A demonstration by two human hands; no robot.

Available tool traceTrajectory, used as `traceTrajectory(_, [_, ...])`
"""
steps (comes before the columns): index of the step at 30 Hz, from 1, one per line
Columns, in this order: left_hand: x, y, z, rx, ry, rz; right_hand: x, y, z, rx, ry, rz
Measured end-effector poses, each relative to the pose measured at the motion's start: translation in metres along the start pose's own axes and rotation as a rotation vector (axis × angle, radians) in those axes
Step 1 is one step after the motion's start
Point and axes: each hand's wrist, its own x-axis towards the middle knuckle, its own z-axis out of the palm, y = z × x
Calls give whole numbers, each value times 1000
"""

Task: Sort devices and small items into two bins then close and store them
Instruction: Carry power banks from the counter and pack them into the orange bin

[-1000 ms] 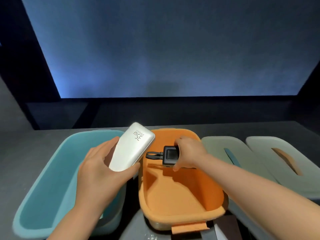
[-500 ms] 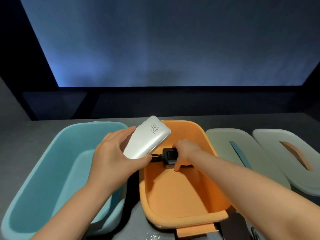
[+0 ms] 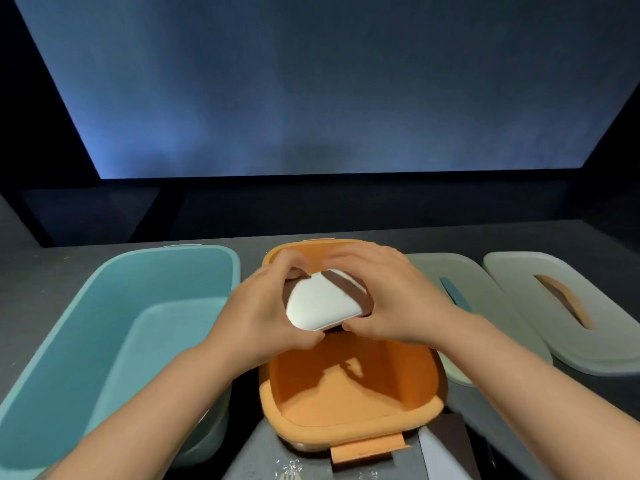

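Observation:
A white power bank (image 3: 318, 306) hangs over the far half of the empty orange bin (image 3: 346, 427), held between both hands. My left hand (image 3: 263, 306) grips its left end with the thumb at the near edge. My right hand (image 3: 391, 299) curls over its right end, thumb underneath. A dark band crosses the power bank's top near my right fingers. The small black charger seen earlier is hidden. The teal bin (image 3: 121, 271) stands empty to the left.
Two pale lids lie flat to the right of the orange bin: one with a blue handle (image 3: 450, 271), one with an orange handle (image 3: 554, 306). Small items lie on the grey table near the front edge (image 3: 294, 469). A dark ledge runs behind the bins.
My left hand carried the power bank rightward from the teal bin's edge to above the orange bin. My right hand rose and closed over its other end; the black charger went out of sight.

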Motion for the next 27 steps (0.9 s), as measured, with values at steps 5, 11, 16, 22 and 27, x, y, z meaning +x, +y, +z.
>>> traceTrajectory(5, [-2, 4, 12, 55, -60, 21, -3, -2, 7, -89, -46, 10])
traceTrajectory(11, [3, -2, 10, 165, -104, 35, 6, 0, 23, -101, -19, 59])
traceTrajectory(16, [-18, -22, 5, 42, -35, -76, 20, 24, 38, -133, -101, 199])
traceTrajectory(22, [-41, -28, 16, -148, -115, -152, 46, 49, 59, -158, -221, 314])
traceTrajectory(27, [-48, -32, 18, -74, -177, -112, 60, 60, 72, -162, -292, 352])
